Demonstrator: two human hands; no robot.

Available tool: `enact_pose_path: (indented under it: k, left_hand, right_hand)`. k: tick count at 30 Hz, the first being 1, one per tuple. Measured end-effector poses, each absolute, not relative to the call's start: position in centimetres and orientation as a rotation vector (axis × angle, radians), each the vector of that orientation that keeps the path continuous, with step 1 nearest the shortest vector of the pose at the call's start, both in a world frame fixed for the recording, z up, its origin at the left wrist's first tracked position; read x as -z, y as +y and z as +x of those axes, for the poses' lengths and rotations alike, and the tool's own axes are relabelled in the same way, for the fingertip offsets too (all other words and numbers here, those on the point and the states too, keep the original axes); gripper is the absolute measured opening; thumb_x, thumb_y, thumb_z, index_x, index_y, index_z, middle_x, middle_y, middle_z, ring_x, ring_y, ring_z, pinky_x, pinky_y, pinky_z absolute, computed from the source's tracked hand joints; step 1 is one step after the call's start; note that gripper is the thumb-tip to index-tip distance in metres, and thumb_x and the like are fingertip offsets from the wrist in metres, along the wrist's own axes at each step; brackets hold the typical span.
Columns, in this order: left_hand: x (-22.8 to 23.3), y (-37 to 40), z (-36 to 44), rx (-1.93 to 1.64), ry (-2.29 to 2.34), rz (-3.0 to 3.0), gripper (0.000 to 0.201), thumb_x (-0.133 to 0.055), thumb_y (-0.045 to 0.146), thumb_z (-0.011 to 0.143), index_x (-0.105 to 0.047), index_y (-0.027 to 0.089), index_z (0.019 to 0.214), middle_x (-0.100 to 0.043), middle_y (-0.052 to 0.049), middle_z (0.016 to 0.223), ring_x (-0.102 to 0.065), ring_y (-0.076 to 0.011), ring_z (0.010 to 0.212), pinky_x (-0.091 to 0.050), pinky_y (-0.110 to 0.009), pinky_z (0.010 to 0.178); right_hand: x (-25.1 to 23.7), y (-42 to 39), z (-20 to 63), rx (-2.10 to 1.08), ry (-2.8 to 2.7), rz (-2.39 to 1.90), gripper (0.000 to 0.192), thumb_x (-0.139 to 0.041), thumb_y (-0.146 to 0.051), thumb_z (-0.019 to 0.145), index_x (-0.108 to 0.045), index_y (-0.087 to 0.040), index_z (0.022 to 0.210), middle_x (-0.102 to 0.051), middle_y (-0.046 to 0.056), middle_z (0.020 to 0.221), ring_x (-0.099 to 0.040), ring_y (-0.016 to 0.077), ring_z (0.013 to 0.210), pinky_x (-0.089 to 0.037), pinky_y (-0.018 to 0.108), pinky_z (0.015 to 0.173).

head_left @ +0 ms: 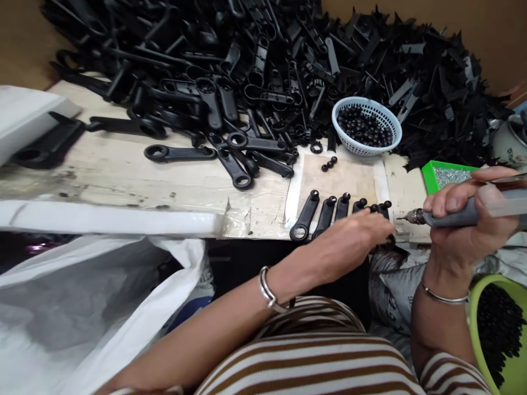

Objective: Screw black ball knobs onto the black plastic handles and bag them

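Observation:
My right hand [469,219] is wrapped round a grey power screwdriver [450,215], its thin bit pointing left. My left hand [362,233] reaches over the right end of a row of black plastic crank arms [304,215], each with a ring at one end and a small knob at the other. Its fingers are closed on the crank arm [386,206] at the row's end, and they hide much of it. The screwdriver tip is just right of those fingers, apart from them. Three black knobs [329,163] lie on the board behind the row.
Behind lies a large heap of black plastic parts [255,60]. A light blue basket [341,134] holds black knobs; a green tray [430,178] holds small metal screws. A yellow-green basin [475,307] of black pieces stands low right. White sacking [135,329] hangs at left.

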State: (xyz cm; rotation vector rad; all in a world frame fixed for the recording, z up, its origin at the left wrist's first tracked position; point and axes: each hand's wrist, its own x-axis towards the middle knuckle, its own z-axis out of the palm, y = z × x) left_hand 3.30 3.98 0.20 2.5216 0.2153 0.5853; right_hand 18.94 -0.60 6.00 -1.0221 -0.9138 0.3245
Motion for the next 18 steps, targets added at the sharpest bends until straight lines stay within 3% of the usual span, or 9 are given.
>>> enact_pose_path:
  k: [5,11,18]
  left_hand:
    - [-1.6,5.5,4.4,-0.505,0.461,2.784,0.029,-0.040,0.004,0.096,-0.056,0.011,0.119,-0.061,-0.010,0.104,-0.058,-0.0205,0.099,-0.048,-0.032,0.085]
    - [-0.2,4.8,6.3,-0.331,0.581,3.033,0.042,-0.031,0.010,0.100,-0.039,0.016,0.141,-0.055,-0.012,0.117,-0.051,-0.0243,0.107,-0.042,-0.039,0.092]
    - [-0.3,4.6,7.4,-0.225,0.584,3.080,0.032,-0.033,0.006,0.098,-0.047,0.015,0.125,-0.059,-0.010,0.110,-0.054,-0.0220,0.102,-0.044,-0.034,0.086]
  right_hand:
    - [-5.7,-1.8,19.6,-0.293,-0.865,-1.009,0.012,-0.063,-0.023,0.066,-0.060,-0.020,0.077,-0.050,-0.010,0.044,-0.040,0.0092,0.033,-0.037,0.025,0.034]
    - [-5.1,-2.6,20.1,-0.328,-0.886,-0.992,0.012,-0.064,-0.021,0.067,-0.059,-0.019,0.078,-0.051,-0.009,0.044,-0.041,0.0087,0.033,-0.038,0.024,0.034]
    - [-4.9,-3.2,20.4,-0.306,-0.829,-1.049,0.015,-0.062,-0.027,0.064,-0.054,-0.021,0.076,-0.047,-0.011,0.042,-0.039,0.0093,0.031,-0.036,0.025,0.033]
